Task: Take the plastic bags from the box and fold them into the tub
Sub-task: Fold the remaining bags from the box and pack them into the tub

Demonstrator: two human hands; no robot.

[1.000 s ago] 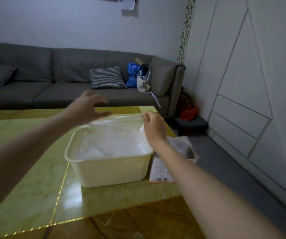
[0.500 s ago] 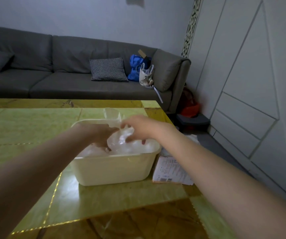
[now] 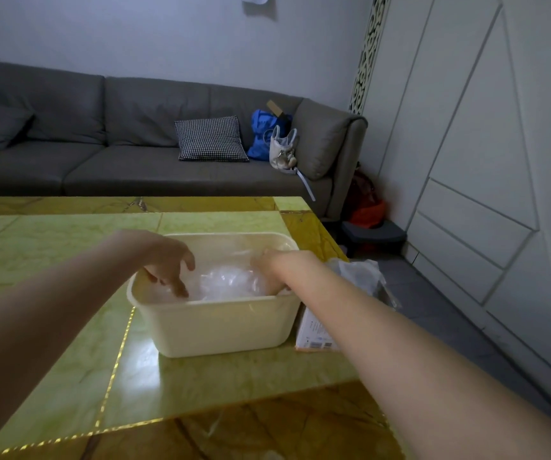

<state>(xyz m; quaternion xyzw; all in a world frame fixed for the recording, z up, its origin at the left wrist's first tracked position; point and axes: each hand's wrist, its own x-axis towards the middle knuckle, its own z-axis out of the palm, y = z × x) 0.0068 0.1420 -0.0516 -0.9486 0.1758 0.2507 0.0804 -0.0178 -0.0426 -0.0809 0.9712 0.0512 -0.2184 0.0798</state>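
At frame centre, the left hand (image 3: 168, 260) reaches into the cream tub (image 3: 221, 327) on the bench (image 3: 68, 327), fingers spread loosely, tips touching the clear plastic bags (image 3: 227, 280). The right hand (image 3: 277, 263) presses into them; its fingers are hidden, so its grip cannot be told. The box (image 3: 314, 330) sits right of the tub, mostly hidden by the forearm.

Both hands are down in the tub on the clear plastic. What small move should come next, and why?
Probably lift the right hand out toward the box beside the tub: the plastic bags already lie inside, and more plastic sticks up there.
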